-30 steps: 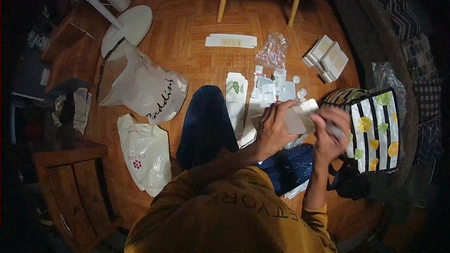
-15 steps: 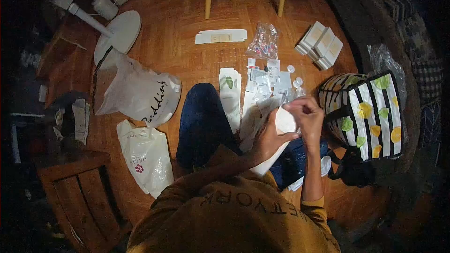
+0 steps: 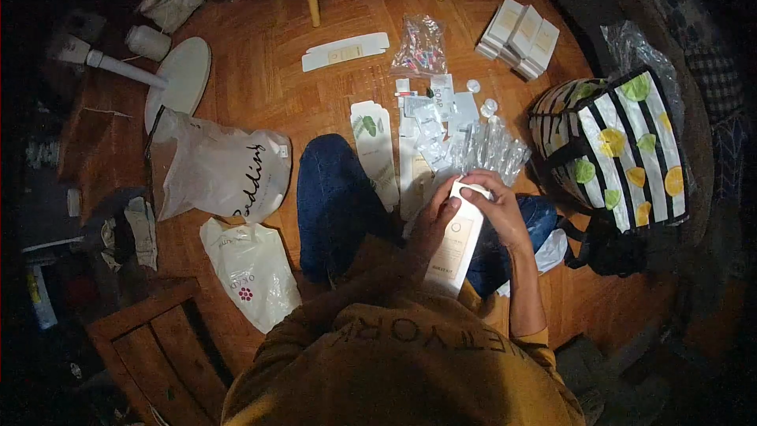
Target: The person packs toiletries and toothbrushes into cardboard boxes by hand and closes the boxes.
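A long white box with a beige label [image 3: 456,248] is held upright before my torso, its top end between both hands. My left hand [image 3: 432,225] wraps round its left side. The fingers of my right hand [image 3: 495,209] press on the top end from the right. Just beyond the hands lie clear plastic-wrapped items [image 3: 493,150] and small white and grey packets [image 3: 434,122], one reading SOAP. Flattened white cartons, one with a green leaf print [image 3: 373,146], lie to the left of these, beside my knee.
Stacked white boxes [image 3: 520,38], a clear bag of small coloured items [image 3: 419,47] and a flat carton [image 3: 345,51] lie farther off. A striped fruit-print bag [image 3: 623,150] stands right. Two plastic bags [image 3: 229,170] [image 3: 252,272], a round white base [image 3: 189,71] and a wooden cabinet [image 3: 169,347] are left.
The box has turned so its labelled face shows, and both hands have closed in on its top end. The view has shifted, and more of the plastic-wrapped items show beyond the hands.
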Demonstrator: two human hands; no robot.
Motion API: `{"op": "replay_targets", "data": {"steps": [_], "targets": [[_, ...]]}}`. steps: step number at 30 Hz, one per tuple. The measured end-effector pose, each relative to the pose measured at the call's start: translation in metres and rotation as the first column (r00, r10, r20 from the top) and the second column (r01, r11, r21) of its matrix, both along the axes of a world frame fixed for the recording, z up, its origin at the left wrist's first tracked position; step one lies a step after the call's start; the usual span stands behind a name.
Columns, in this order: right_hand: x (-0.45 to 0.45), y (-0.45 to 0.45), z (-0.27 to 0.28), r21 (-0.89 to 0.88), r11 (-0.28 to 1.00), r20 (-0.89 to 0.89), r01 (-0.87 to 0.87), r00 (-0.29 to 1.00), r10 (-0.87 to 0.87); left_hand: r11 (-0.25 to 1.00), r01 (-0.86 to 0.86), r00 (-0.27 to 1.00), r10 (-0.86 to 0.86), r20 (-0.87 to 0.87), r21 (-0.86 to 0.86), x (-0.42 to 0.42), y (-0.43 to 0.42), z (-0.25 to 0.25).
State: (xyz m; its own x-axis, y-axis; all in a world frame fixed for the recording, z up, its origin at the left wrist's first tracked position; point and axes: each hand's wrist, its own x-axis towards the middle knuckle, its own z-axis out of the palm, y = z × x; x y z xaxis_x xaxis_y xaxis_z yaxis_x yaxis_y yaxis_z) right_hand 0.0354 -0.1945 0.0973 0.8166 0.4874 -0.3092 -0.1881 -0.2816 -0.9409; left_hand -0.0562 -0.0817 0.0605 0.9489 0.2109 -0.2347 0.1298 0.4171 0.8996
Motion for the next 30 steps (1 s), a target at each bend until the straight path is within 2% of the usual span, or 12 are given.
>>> {"op": "replay_targets", "data": {"steps": [2,6,10,12,13,14,18,20,21,23,25,30], "targets": [[0.002,-0.004,-0.003,0.013,0.997,0.045,-0.081,0.996,0.08,0.992,0.082,0.994,-0.088,-0.065,-0.092,0.004,0.008,0.004],[-0.001,-0.004,0.0,-0.014,1.0,0.15,-0.013,0.989,0.015,0.992,0.125,0.988,-0.126,-0.089,-0.017,0.007,0.017,0.008],[-0.013,-0.003,-0.002,0.118,0.992,0.077,0.036,0.996,-0.045,0.988,0.145,0.989,-0.147,-0.028,-0.049,0.009,0.02,0.0],[-0.038,0.012,0.011,0.191,0.873,0.011,0.448,0.889,-0.458,0.99,0.131,0.991,-0.132,-0.031,-0.046,0.014,0.022,0.002],[-0.046,0.015,-0.006,0.264,0.781,0.08,0.566,0.794,-0.603,0.992,0.108,0.994,-0.107,-0.032,0.065,0.014,0.023,0.004],[-0.051,0.014,-0.006,0.262,0.783,0.08,0.564,0.796,-0.6,0.981,0.085,0.996,-0.081,-0.032,0.176,0.015,0.025,0.009],[-0.057,0.012,-0.008,0.266,0.771,-0.105,0.578,0.813,-0.573,0.989,0.075,0.989,-0.057,-0.135,0.131,0.02,0.032,0.019],[-0.05,0.009,-0.01,0.355,0.734,-0.177,0.579,0.812,-0.556,0.994,0.097,0.982,-0.106,-0.158,-0.058,0.025,0.037,0.016],[-0.048,0.008,-0.011,0.375,0.74,-0.154,0.558,0.825,-0.544,0.994,0.097,0.982,-0.105,-0.157,-0.058,0.028,0.04,0.017],[-0.041,0.004,-0.008,0.364,0.776,-0.155,0.515,0.855,-0.495,0.935,0.129,0.974,-0.182,-0.136,-0.329,0.032,0.046,0.019],[-0.035,-0.006,-0.008,0.341,0.83,-0.158,0.441,0.897,-0.412,0.947,0.156,0.976,-0.192,-0.106,-0.283,0.034,0.049,0.014],[-0.033,-0.004,0.008,0.375,0.829,-0.065,0.416,0.903,-0.424,0.974,0.18,0.982,-0.186,-0.033,-0.138,0.038,0.049,0.026]]}}
